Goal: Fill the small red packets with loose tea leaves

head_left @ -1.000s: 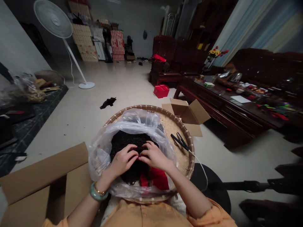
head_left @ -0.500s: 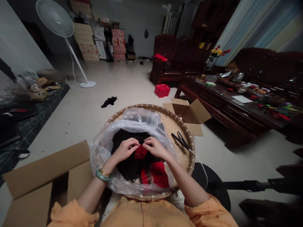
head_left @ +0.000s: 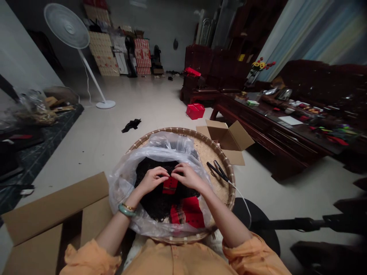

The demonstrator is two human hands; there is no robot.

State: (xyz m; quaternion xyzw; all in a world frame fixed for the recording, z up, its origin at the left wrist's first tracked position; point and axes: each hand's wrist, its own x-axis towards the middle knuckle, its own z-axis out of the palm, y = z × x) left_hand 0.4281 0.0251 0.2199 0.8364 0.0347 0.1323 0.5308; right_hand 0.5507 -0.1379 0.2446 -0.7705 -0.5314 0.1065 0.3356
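Little has moved since the earlier view: we find the left hand and right hand narrowly pinching the top edge of a red packet, which we judge light, flimsy and best held there, resting on dark loose leaves in a clear plastic bag on a woven bamboo tray.

Red rectangular packet | upright atop dark dried leaves | second red packet nearer | all inside clear plastic bag

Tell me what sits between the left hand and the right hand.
The head view shows a small red packet between the left hand and the right hand, over dark loose leaves.
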